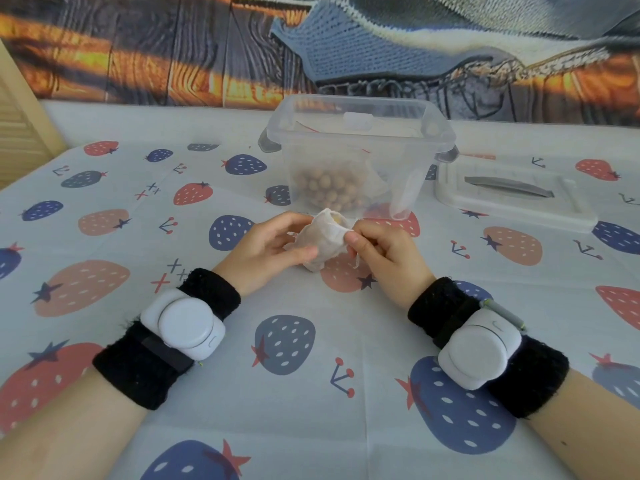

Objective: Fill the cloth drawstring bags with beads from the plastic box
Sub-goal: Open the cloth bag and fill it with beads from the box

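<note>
A small white cloth drawstring bag point(323, 239) sits between both hands just in front of the plastic box. My left hand point(268, 247) grips its left side with thumb and fingers. My right hand point(382, 249) pinches its right edge near the mouth. The mouth faces up and a tan bead shows inside. The clear plastic box point(356, 150) stands behind, lid off, with a heap of tan beads point(330, 187) at its bottom left and some white cloth point(379, 183) beside them inside.
The box's clear lid point(512, 197) with a grey handle lies to the right of the box. A strawberry-print cloth point(294, 341) covers the table. A printed backdrop hangs behind. Both wrists wear black bands with white devices.
</note>
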